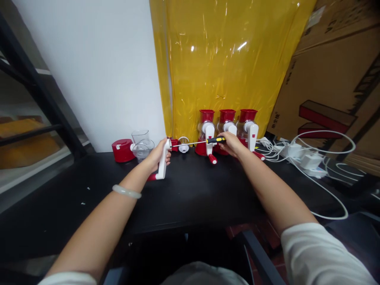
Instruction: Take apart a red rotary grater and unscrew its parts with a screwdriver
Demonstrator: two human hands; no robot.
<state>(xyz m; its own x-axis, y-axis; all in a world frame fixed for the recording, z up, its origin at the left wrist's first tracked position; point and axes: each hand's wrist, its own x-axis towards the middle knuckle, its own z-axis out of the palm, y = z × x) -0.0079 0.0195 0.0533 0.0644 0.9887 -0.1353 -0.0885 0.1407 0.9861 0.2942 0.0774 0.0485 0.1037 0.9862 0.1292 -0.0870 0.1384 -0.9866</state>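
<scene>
Crank handle [162, 163], white, sits centre-left above the black table [192, 194], left hand [156, 155] fingers closed around it. The right hand [233, 144] grips a screwdriver [204, 141]. Yellow sheet [225, 59] upper centre, cardboard boxes [335, 71] upper right.

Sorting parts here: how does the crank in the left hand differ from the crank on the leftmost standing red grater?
The held crank is gripped by the left hand, apart from the row; the mounted crank sits on its grater, untouched. The screwdriver in the right hand points at the held crank's top; no tool meets the mounted crank. Both are white with a red lower knob.
</scene>
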